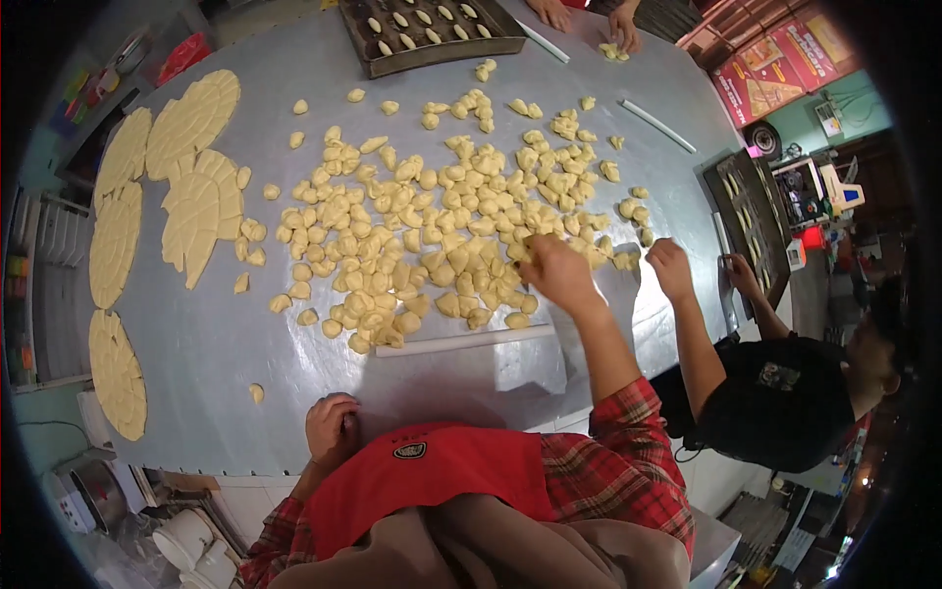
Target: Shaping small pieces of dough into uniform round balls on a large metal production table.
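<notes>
While the right hand (555,272) reached into the heap of dough pieces (432,236) mid-desk, fingers curled on one, the left hand (332,429) sat closed at the near edge. Cut dough rounds (191,167) waited along the left edge; the far tray (432,34) was only partly filled.

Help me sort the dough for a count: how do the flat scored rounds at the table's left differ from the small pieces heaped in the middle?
The flat scored rounds are wide, thin discs cut into wedges, lying in a line along the left edge. The small pieces are little folded lumps, scattered loosely in a heap. The right hand reaches into the pieces; no hand is at the rounds. Both are the same pale yellow dough on the grey table.
</notes>
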The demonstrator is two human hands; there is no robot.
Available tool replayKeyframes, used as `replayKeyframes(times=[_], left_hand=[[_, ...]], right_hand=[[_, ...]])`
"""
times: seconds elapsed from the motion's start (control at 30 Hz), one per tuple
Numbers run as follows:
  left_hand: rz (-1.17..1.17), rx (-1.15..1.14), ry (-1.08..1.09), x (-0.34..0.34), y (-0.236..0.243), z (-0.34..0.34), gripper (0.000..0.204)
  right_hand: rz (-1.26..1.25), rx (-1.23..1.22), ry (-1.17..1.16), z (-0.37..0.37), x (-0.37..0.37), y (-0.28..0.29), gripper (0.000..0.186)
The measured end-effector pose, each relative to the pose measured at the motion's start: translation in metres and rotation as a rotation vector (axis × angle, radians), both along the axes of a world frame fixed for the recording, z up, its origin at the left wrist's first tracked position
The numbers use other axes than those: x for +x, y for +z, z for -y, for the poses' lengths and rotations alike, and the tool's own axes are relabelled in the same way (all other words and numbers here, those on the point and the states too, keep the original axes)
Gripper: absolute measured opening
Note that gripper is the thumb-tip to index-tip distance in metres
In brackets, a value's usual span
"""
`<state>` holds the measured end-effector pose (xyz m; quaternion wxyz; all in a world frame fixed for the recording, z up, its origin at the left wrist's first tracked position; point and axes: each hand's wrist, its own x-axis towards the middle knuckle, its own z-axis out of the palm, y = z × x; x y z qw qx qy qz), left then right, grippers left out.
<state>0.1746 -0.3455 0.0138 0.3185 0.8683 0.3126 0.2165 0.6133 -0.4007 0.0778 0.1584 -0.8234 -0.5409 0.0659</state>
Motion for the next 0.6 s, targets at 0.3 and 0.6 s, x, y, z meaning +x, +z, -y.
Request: replayKeyframes(times=[0.3,0.6], left_hand=[[0.011,-0.011,0.010,0.003,0.006,0.003,0.020],[0.051,0.059,0.002,0.007,0.010,0.006,0.019]], right_hand=[[-0.522,0.262,-0.436,0.101,0.034,-0.037,0.022],[-0.041,0.183,-0.333,0.045,0.001,-0.023,0.026]])
